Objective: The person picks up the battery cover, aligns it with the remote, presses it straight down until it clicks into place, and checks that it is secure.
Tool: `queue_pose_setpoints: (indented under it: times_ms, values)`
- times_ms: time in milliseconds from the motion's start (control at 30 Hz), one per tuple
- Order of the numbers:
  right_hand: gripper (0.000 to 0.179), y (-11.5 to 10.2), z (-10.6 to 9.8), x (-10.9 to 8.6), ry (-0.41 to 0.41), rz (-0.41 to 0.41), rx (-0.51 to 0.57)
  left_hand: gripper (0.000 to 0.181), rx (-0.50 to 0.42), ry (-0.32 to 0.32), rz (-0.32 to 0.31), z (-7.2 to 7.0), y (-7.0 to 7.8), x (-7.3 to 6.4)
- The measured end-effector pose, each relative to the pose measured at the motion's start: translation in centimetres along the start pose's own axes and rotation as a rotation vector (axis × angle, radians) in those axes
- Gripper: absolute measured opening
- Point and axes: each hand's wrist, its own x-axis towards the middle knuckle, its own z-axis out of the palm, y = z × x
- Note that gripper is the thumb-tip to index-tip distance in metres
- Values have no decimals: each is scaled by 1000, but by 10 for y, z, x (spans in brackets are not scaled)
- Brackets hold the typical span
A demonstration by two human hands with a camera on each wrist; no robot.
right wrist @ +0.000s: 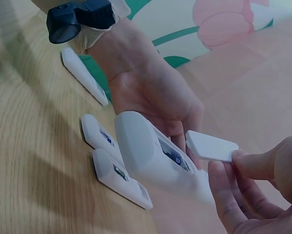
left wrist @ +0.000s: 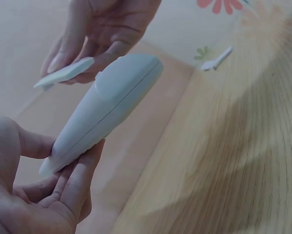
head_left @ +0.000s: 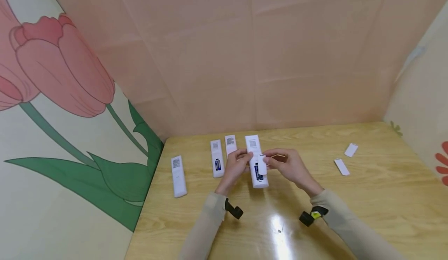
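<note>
My left hand [head_left: 235, 167] grips a white remote control [head_left: 252, 143] by its side, raised above the table with its back facing me. The battery compartment is uncovered, and dark blue batteries [right wrist: 171, 157] sit inside it. Between thumb and fingers my right hand [head_left: 291, 167] pinches a small white battery cover [right wrist: 212, 146]. In the right wrist view this cover is apart from the remote, just over the compartment. The left wrist view shows the left thumb on one side of the remote [left wrist: 104, 109] and fingers on the other.
On the wooden table [head_left: 385, 213], a remote with batteries showing [head_left: 217, 157] lies left of my hands, beside another remote [head_left: 230, 142] partly hidden by the left hand. A closed remote [head_left: 179, 178] lies farther left. Two loose covers [head_left: 341, 167] lie at right.
</note>
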Motion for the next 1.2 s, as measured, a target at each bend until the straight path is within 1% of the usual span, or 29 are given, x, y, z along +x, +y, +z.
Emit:
queue_pose_setpoints:
  times_ms: [233,500,733,833,933,1200]
  values:
    - [23,1,2,-2,-11,14,22,38,0,-8,-9,4,1,-2]
    - [23,9,5,-4,-30,47,38,35,4,-3,-9,5,-2,-3]
    - [23,11,4,-7,-40,51,46,38,-7,-5,11,8,-2,-3]
    - [23,12,4,-7,-45,53,44,38,-8,3,7,9,-3,-2]
    - [23,13,3,-8,-46,51,30,39,-8,5,1,11,-3,-2]
    - [21,13,1,-9,-38,34,-51,41,-2,-9,-3,12,-1,-3]
